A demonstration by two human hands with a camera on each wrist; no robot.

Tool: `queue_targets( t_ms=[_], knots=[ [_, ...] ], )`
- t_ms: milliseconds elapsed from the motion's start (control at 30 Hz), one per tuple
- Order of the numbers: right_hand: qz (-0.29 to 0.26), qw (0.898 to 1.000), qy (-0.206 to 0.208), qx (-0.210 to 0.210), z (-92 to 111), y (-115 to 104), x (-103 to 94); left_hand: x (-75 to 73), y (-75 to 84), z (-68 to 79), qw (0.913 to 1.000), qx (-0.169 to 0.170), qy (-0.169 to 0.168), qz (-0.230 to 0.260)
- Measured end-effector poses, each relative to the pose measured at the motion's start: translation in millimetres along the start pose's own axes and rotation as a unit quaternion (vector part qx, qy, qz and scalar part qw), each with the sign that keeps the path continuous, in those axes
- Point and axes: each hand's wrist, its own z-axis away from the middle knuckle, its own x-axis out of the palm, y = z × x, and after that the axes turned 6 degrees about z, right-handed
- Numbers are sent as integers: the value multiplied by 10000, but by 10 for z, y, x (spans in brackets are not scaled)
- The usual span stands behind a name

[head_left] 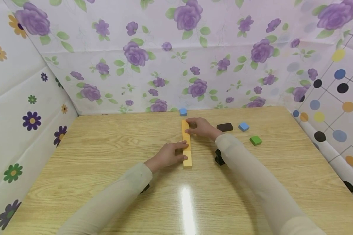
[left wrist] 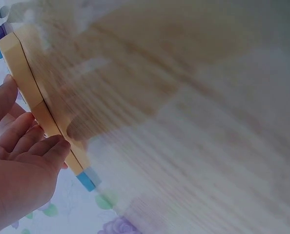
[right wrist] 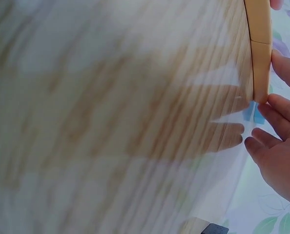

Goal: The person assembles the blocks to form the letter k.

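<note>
Three oblong blocks, orange to pale yellow and smooth-faced (head_left: pixel 187 152), are laid end to end in a straight row on a glossy wood-grain tabletop (head_left: pixel 106 140), running away from the person; wood or plastic cannot be told. By the person's bare left hand (head_left: pixel 169 156), the row is touched along its left side, about the near and middle blocks; fingers spread and lightly bent, nothing gripped. By the bare right hand (head_left: pixel 202 127), the right side of the far block is met with thumb and fingertips apart, likewise without a closed grip. Just beyond the far end, a small blue block (head_left: pixel 183 112) is seen; off to the right, a black oblong block (head_left: pixel 225 127), a second blue block (head_left: pixel 243 126) and a green block (head_left: pixel 255 140) are noted. Handling, as judged: pieces light, rigid, hardly fragile; easily slid on the shiny surface, so only slight pressure is called for. No fastening is visible at the seams; if loose, the row could be buckled by an uneven push. For lifting, a single block is best pinched across its long sides near mid-length; for squaring, both sides are best pressed evenly.
</note>
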Motion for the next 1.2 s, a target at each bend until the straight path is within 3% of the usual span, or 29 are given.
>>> queue_targets(
  t_ms=[600,867,1200],
  knots=[
    [50,9999,18,-101,-68,-26,40,-34,-77,12,9999,100,20,-1],
    [-147,9972,697,-218,-175,25,-28,-33,-63,16,9999,97,-46,75],
    [-700,9912,1100,-224,-347,33,-146,-18,-43,-6,9998,183,-63,48]
  ],
)
